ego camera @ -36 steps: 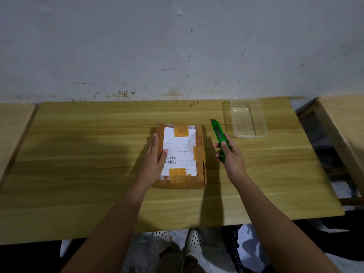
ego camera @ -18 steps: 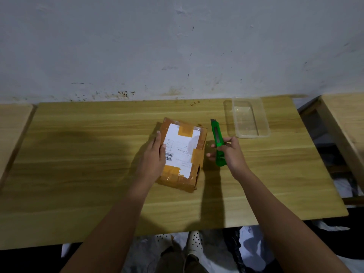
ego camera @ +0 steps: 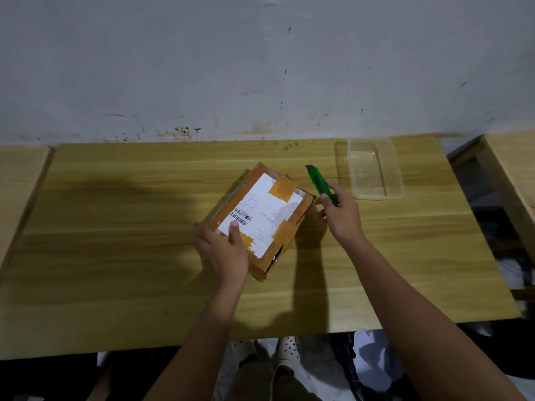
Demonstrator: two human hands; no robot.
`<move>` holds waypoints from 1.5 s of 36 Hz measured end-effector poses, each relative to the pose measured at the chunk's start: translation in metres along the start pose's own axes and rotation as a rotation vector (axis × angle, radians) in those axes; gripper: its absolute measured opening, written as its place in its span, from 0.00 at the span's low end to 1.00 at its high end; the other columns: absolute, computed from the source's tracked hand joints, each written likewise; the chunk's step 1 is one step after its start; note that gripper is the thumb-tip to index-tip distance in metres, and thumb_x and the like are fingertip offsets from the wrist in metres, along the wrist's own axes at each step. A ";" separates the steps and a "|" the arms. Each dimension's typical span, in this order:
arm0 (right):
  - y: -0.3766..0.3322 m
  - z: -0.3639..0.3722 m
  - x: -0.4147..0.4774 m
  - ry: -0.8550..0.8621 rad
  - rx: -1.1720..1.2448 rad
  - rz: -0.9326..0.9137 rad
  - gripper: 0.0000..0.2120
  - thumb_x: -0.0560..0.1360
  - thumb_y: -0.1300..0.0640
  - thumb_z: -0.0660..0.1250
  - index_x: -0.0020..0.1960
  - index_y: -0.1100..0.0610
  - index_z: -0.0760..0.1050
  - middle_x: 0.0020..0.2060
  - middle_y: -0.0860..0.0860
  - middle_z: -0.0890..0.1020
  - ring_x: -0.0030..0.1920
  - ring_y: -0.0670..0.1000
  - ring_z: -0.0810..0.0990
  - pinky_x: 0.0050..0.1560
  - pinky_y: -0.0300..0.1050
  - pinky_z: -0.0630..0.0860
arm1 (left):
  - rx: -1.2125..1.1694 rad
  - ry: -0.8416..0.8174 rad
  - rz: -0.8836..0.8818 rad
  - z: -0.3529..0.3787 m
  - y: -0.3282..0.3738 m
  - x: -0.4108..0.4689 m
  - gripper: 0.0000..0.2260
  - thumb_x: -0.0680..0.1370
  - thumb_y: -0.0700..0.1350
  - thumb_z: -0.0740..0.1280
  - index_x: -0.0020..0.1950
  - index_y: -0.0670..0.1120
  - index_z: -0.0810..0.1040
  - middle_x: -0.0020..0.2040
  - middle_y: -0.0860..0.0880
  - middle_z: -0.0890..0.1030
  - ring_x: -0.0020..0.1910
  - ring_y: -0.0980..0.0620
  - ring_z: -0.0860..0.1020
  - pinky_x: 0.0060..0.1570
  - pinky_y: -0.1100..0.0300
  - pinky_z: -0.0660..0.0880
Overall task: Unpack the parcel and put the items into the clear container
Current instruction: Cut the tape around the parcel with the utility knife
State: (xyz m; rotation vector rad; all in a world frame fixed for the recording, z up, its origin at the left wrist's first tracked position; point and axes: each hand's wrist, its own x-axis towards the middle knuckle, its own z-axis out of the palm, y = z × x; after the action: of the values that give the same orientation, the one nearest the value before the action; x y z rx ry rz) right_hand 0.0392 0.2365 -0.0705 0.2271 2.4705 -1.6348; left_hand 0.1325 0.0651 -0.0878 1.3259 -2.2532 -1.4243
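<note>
A taped cardboard parcel [ego camera: 266,209] with a white shipping label lies turned at an angle in the middle of the wooden table [ego camera: 115,256]. My left hand [ego camera: 224,250] grips its near left corner, thumb on the label. My right hand [ego camera: 340,212] holds a green utility knife [ego camera: 318,183] just right of the parcel, blade end pointing away from me. The clear container [ego camera: 373,169] stands empty at the table's far right, beyond the knife.
A stained white wall runs along the table's far edge. Other wooden tables [ego camera: 515,169] flank this one on both sides, with gaps between. Under the near edge I see shoes and cloth on the floor.
The parcel has been rotated clockwise under my left hand, which slid to its near corner. My right hand with the knife shifted slightly toward the parcel's far right corner.
</note>
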 end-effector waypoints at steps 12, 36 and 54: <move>-0.012 -0.001 0.004 -0.237 -0.449 -0.150 0.21 0.80 0.56 0.55 0.72 0.43 0.61 0.43 0.53 0.80 0.34 0.55 0.76 0.34 0.47 0.71 | -0.042 -0.282 0.202 -0.007 0.008 0.064 0.32 0.80 0.49 0.58 0.76 0.48 0.40 0.77 0.44 0.52 0.71 0.49 0.64 0.63 0.59 0.65; -0.017 0.003 0.010 -0.193 -0.490 -0.159 0.22 0.79 0.58 0.55 0.71 0.43 0.63 0.40 0.58 0.80 0.35 0.55 0.75 0.35 0.50 0.71 | -0.272 -0.170 0.134 0.004 0.010 0.046 0.27 0.82 0.44 0.54 0.76 0.48 0.44 0.72 0.45 0.64 0.60 0.55 0.69 0.33 0.85 0.64; -0.032 0.005 0.004 -0.229 -0.854 -0.184 0.24 0.80 0.56 0.52 0.74 0.42 0.55 0.37 0.55 0.75 0.36 0.55 0.74 0.33 0.47 0.68 | -0.304 -0.094 0.103 0.009 0.010 0.046 0.26 0.82 0.45 0.55 0.76 0.51 0.46 0.74 0.46 0.61 0.70 0.48 0.66 0.52 0.73 0.66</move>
State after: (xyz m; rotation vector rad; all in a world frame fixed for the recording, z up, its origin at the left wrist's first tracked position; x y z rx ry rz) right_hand 0.0288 0.2198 -0.0440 -0.2890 2.7826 -0.4806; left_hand 0.0944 0.0386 -0.0985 1.0536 -2.0207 -1.7387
